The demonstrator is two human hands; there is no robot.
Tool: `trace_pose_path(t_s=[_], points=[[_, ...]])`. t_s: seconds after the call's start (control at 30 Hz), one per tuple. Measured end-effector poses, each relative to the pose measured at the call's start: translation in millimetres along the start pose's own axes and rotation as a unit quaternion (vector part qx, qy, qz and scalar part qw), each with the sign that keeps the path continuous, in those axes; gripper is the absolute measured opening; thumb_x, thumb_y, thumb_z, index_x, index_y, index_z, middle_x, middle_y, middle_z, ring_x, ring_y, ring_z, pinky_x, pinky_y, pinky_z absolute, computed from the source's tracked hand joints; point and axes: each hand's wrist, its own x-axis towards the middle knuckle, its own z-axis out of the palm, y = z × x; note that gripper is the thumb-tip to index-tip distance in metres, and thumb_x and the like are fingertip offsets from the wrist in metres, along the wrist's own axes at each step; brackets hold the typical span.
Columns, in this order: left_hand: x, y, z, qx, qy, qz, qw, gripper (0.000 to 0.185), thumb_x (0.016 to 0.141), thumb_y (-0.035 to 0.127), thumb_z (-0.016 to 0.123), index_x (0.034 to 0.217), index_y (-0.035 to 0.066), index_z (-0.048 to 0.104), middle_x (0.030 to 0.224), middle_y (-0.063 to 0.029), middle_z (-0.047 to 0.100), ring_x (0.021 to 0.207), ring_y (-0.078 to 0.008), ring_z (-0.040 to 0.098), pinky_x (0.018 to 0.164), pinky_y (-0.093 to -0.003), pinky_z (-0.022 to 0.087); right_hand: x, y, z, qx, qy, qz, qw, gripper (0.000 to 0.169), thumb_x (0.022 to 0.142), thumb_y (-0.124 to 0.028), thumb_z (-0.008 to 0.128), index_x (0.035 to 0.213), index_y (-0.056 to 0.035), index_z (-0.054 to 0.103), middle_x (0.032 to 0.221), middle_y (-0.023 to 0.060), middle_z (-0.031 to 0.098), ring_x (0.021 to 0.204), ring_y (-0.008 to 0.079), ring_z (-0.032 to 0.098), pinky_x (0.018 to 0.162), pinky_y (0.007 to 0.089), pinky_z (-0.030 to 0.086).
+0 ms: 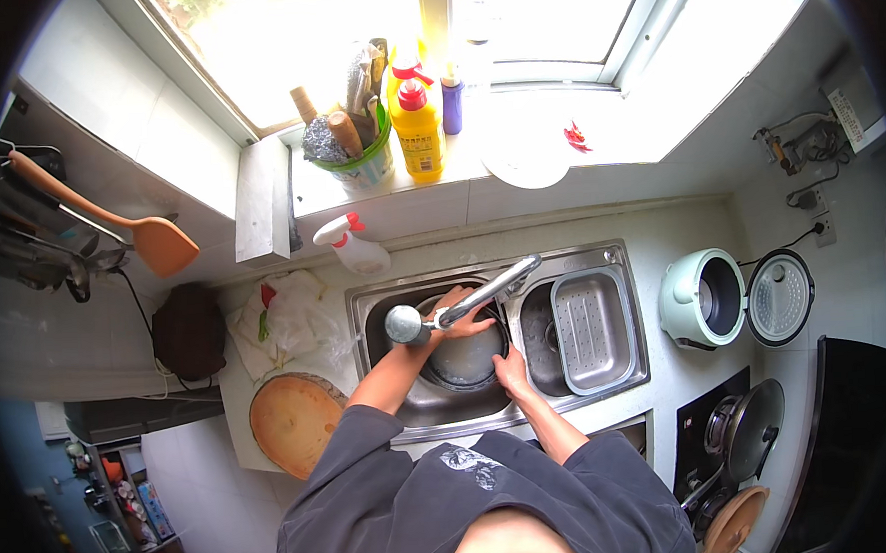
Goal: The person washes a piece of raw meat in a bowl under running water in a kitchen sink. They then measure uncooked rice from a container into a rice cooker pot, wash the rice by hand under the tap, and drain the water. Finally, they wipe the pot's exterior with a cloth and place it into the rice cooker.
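A round grey metal pot [464,362] sits in the left basin of a stainless-steel double sink [421,428]. My left hand [461,314] reaches over the pot, its fingers spread at the far inner side, partly hidden by the chrome faucet [489,293]. My right hand [511,372] grips the pot's right rim, thumb on the near side. The faucet's grey spray head [406,325] hangs above my left forearm. Whether water is running cannot be told. In the right basin rests a perforated metal draining tray [594,329].
Left of the sink lie a round wooden board [297,423] and a crumpled cloth [298,306]. A spray bottle [359,252] stands behind the sink. To the right are an open mint rice cooker [685,301] and a lidded pan [753,425] on the hob. A yellow bottle [419,139] stands on the sill.
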Motion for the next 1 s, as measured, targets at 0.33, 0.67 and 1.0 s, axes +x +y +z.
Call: trace_pose_path(t_s=[0.33,0.67,1.0], points=[[-42,-3,13,-0.207,0.066,-0.168,0.961,0.044,0.090,0.050,0.069,0.108,0.009,0.071,0.095,-0.0113,0.073,0.086,-0.0270,0.070,0.076,-0.0379,0.054,11,-9,-4,-0.058,-0.083,-0.059,0.993,0.060,0.082,-0.015,0.057,0.141,-0.0129,0.055,0.114,0.0290,0.067,0.112,0.0424,0.064,0.098,0.0449,0.050],[-182,10,-9,-0.384,0.064,-0.569,0.724,0.047,0.087,0.007,0.057,0.133,-0.001,0.054,0.096,-0.0130,0.065,0.067,-0.0211,0.061,0.057,-0.0339,0.052,22,-112,18,-0.237,-0.153,-0.123,0.951,0.041,0.086,-0.018,0.055,0.124,-0.0062,0.064,0.105,0.0284,0.069,0.107,0.0458,0.063,0.095,0.0511,0.050],[-182,48,2,-0.463,0.265,-0.554,0.640,0.054,0.085,0.002,0.049,0.139,-0.003,0.047,0.115,-0.0189,0.066,0.087,-0.0261,0.069,0.062,-0.0383,0.060,74,-129,43,-0.139,-0.022,-0.396,0.907,0.020,0.091,-0.019,0.053,0.099,-0.0039,0.064,0.098,0.0199,0.067,0.089,0.0392,0.064,0.079,0.0488,0.050]])
